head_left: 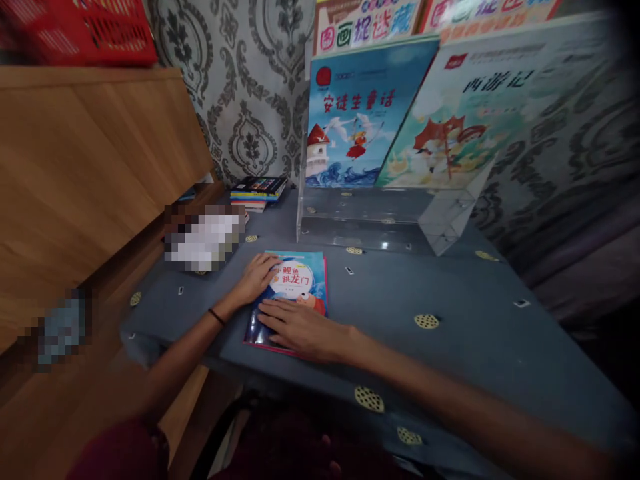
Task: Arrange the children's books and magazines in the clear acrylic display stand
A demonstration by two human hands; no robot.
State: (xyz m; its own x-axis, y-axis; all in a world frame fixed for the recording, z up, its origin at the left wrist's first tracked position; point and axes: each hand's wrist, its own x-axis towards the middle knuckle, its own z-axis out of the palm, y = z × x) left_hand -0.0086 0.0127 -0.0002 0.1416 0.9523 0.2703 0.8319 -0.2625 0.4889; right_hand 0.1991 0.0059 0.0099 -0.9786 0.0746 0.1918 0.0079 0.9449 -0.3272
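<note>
Across most of the view spreads a table under a grey-blue cloth [385,293], with a wooden cabinet [100,147] along its left side. Towards the back stands a clear display stand [445,220] bearing a blue book [345,143] and a pale green book [430,160], both leaning upright. The flat picture book [300,273] lies near the table's front edge, cover up, a pink rim showing on its right and lower sides. Over its lower part rests the right hand [305,330], fingers loosely spread; the left hand [259,277] lies on its upper left, fingers extended. Neither is closed around anything. The step in hand seems to be steadying or squaring the book under both palms; lifting it or turning the cover would call for fingertips at a free edge. Smallest is a dark wristband [217,317] on the left wrist.
</note>
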